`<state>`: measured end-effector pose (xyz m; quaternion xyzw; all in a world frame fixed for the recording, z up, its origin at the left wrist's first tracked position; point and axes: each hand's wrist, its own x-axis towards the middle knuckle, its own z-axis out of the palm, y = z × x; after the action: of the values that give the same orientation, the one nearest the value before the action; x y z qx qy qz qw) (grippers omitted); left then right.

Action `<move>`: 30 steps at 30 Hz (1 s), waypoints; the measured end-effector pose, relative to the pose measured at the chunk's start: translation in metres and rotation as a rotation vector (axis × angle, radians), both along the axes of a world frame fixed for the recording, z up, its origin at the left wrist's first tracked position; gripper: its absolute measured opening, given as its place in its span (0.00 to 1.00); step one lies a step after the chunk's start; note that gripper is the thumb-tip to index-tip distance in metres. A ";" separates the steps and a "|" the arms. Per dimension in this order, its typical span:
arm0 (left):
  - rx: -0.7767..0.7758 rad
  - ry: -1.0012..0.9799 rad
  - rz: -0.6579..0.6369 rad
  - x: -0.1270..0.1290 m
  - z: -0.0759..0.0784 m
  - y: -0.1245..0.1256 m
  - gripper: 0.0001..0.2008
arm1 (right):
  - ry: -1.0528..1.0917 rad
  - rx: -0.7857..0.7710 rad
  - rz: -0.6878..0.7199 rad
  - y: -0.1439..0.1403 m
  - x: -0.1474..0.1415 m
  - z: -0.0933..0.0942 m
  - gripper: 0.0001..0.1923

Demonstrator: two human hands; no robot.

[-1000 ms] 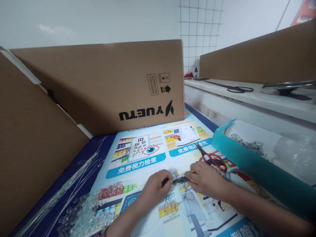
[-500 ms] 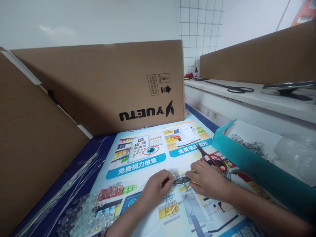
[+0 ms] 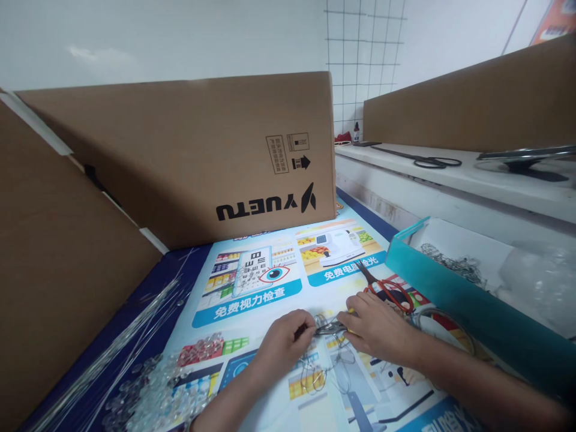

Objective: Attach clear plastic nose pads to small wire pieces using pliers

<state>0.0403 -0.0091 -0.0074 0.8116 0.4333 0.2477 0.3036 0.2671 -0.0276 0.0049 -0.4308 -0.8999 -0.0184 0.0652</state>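
Observation:
My right hand (image 3: 375, 327) is closed round the yellow handles of a pair of pliers (image 3: 332, 328), whose metal jaws point left. At the jaw tips, my left hand (image 3: 288, 339) has its thumb and fingers pinched together on thin metal wire. Loops of this wire (image 3: 314, 379) dangle below the pliers, over the printed sheet (image 3: 252, 336). Exactly how the jaws meet the wire is too small to make out. Just beyond my right hand lie scissors (image 3: 389, 294) with red-orange handles.
Clear beads (image 3: 168, 390) are heaped at the lower left, beside long straight wires (image 3: 121, 348). A teal box (image 3: 454, 306) on the right holds tangled wire pieces and clear plastic. Behind stands a cardboard box (image 3: 180, 162). Black scissors (image 3: 436, 162) rest on the white ledge.
The view has shifted very slightly. Both hands keep the same hold, with the pliers at nearly the same spot.

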 end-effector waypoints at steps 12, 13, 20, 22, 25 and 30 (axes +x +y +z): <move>0.004 0.038 0.014 0.002 0.003 -0.002 0.07 | -0.007 -0.030 -0.019 0.002 0.000 -0.006 0.10; 0.003 0.043 0.014 0.002 0.003 -0.002 0.07 | -0.017 -0.028 -0.019 0.001 -0.001 -0.005 0.10; 0.021 0.036 0.030 0.002 0.000 -0.001 0.06 | 0.035 -0.060 -0.026 0.002 0.001 -0.004 0.11; 0.021 0.035 0.037 0.001 0.000 -0.001 0.06 | 0.069 -0.081 -0.021 0.003 0.003 -0.003 0.11; 0.016 0.044 0.036 0.001 -0.001 0.000 0.06 | 0.073 -0.080 -0.022 0.004 0.005 -0.001 0.11; 0.002 0.034 0.045 0.002 -0.001 -0.001 0.06 | 0.007 -0.047 -0.013 0.002 0.003 0.004 0.11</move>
<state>0.0427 -0.0097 -0.0081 0.8059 0.4565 0.2410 0.2898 0.2704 -0.0253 0.0089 -0.4381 -0.8971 0.0036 0.0582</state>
